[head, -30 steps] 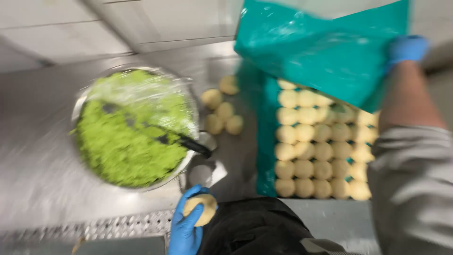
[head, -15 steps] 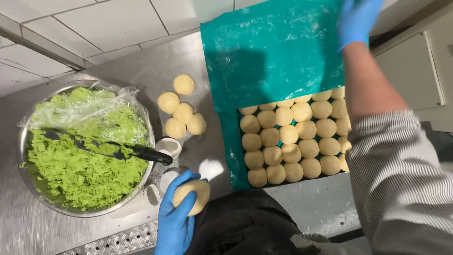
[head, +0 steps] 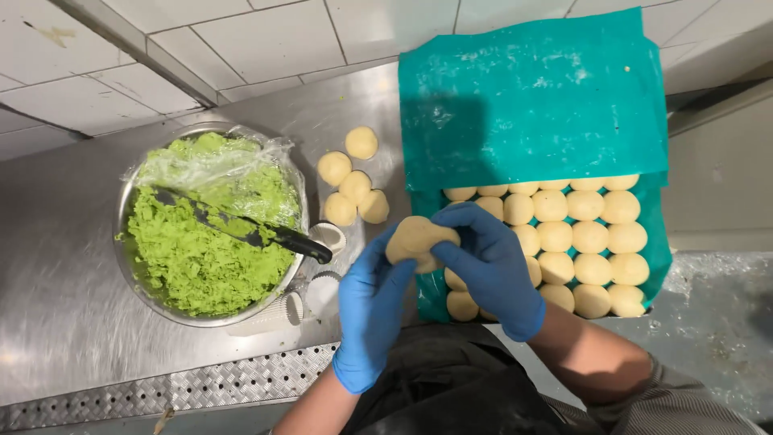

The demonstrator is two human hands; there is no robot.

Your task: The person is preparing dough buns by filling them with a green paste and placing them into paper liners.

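Both gloved hands meet over the counter [head: 72,322]: I see the left hand [head: 372,300] cupping a dough disc [head: 418,242] while the right hand [head: 488,266] pinches its edge; it sits beside the tray [head: 662,262] of dough balls [head: 576,238]. Left of them stands a bowl [head: 129,274] of green filling [head: 197,258].

blue gloves are covering the left hand [head: 372,310] and right hand [head: 489,266], pale cream dough ball [head: 417,240] between them. bright green filling [head: 205,242] is sitting in a silver bowl [head: 129,278]; teal sheet [head: 531,105] is lying over cream dough balls [head: 576,238].
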